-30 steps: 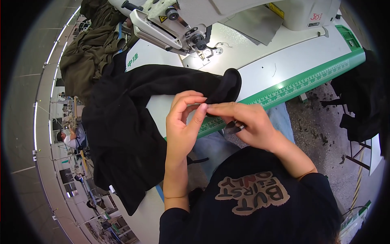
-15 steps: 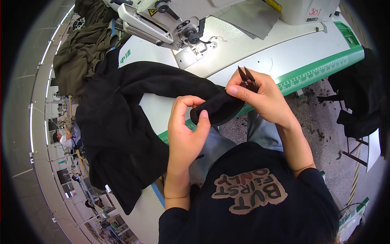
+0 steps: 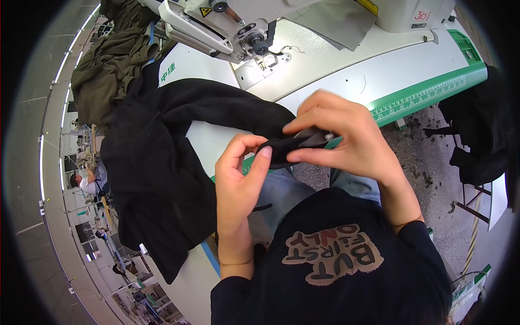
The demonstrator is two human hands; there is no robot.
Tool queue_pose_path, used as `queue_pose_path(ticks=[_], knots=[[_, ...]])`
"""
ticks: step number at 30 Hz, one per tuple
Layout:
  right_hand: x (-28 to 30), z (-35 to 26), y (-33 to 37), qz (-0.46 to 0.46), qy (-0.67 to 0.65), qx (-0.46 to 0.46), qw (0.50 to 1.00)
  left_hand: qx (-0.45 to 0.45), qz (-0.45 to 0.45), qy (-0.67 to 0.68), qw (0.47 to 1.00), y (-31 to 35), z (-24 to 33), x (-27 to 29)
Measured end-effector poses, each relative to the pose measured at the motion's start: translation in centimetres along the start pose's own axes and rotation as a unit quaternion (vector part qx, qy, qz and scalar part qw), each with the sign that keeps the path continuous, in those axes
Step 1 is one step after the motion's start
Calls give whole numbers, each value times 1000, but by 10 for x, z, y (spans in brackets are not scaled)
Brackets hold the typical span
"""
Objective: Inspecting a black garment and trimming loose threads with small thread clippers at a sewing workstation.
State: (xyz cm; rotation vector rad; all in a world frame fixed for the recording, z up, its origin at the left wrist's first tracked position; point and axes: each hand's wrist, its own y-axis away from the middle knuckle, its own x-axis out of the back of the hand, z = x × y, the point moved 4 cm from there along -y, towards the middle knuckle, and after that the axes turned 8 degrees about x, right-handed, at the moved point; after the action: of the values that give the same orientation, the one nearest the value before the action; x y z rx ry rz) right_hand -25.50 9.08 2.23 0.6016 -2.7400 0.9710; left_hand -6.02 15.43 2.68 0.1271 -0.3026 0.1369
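The left hand (image 3: 240, 176) is pinching one end of a black garment (image 3: 162, 168); the right hand (image 3: 352, 138) is holding dark snips (image 3: 312, 140) (partly hidden in its grip) beside that end.

1. Sewing machine (image 3: 260, 11): one.
2. Hands: two, left hand (image 3: 238, 168) and right hand (image 3: 346, 135), both on the near side of the machine.
3. Black garment (image 3: 162, 157): one, left of and nearer than the machine.
4. Snips (image 3: 315, 139): one pair, partly hidden, nearer than the machine.
5. Grey sheets (image 3: 330, 24): at least two, overlapping, under the machine's arm.
6. Ruler (image 3: 428, 96): one, nearer than the machine.
7. Olive clothes (image 3: 108, 81): heaped left of the machine, number unclear.
8. Co-worker (image 3: 93, 183): one, far left of the machine.
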Motion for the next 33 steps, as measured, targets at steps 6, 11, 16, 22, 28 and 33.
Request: queue_pose_path(ticks=[6,11,16,22,28,33], knots=[[-4,10,2,88,101,43,990,-165,206,-338,903,16,15,-4],[-22,5,23,154,176,204,951,-169,340,-154,912,31,-5,18],[-29,7,37,176,197,258,929,-300,316,-136,890,36,-7,8],[-33,11,41,176,184,258,932,-313,309,-149,886,40,-9,5],[-37,10,41,178,169,241,939,-307,340,-248,853,44,-4,2],[-38,9,42,186,154,215,946,-259,127,-360,887,64,-6,-14]])
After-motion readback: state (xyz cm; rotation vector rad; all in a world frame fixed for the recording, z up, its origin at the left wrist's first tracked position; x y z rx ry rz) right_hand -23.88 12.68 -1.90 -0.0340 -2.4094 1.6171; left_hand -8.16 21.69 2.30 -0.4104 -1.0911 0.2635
